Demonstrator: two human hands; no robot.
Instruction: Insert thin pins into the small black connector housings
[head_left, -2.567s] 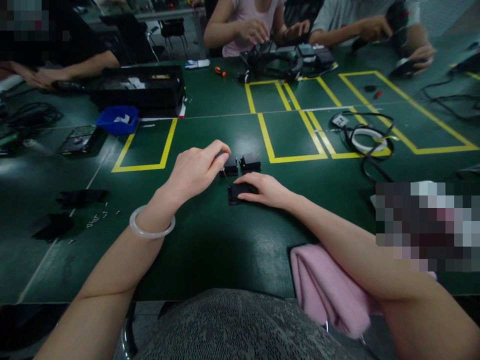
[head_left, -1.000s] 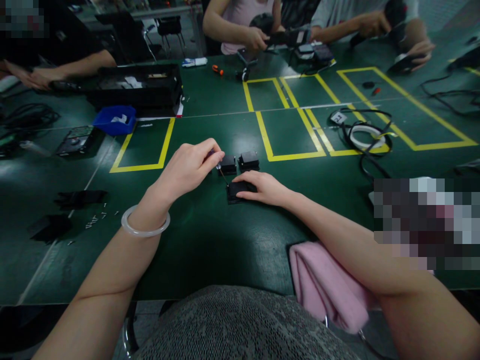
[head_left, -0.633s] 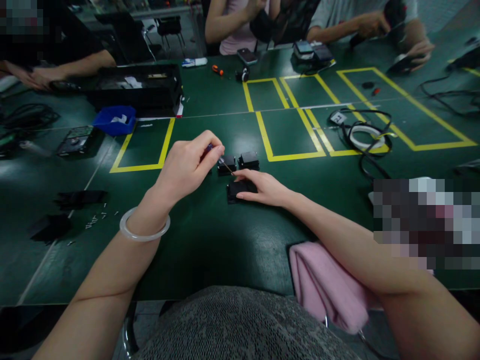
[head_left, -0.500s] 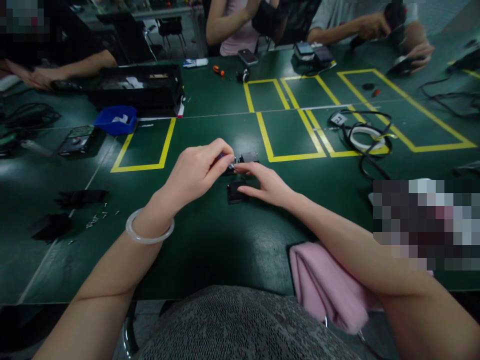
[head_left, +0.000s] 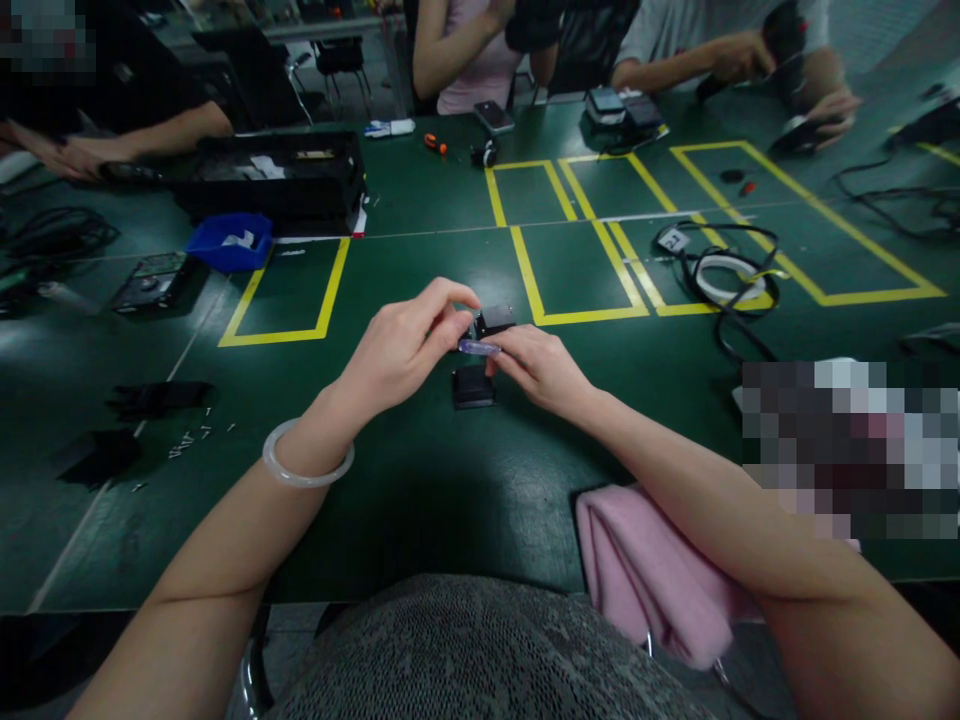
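Observation:
My left hand (head_left: 405, 345) and my right hand (head_left: 544, 368) meet above the green table (head_left: 420, 480). Between their fingertips is a small screwdriver with a purple handle (head_left: 478, 348), lying level; both hands pinch it, the left at one end and the right at the other. Just below it, a flat black part (head_left: 472, 387) lies on the table with neither hand on it. A small black block (head_left: 496, 319) sits right behind the fingers; a second one beside it is hidden by my left fingers.
A pink cloth (head_left: 652, 570) hangs over the near edge at right. Loose screws (head_left: 195, 436) and black parts (head_left: 159, 397) lie at left. Behind stand a blue bin (head_left: 232, 241), a black tray (head_left: 277, 180) and coiled cables (head_left: 733, 276). Other people work at the far side.
My right hand lifted off the flat black part and rose to meet the left. The screwdriver, earlier held tip-down by the left hand alone, now lies level between both hands.

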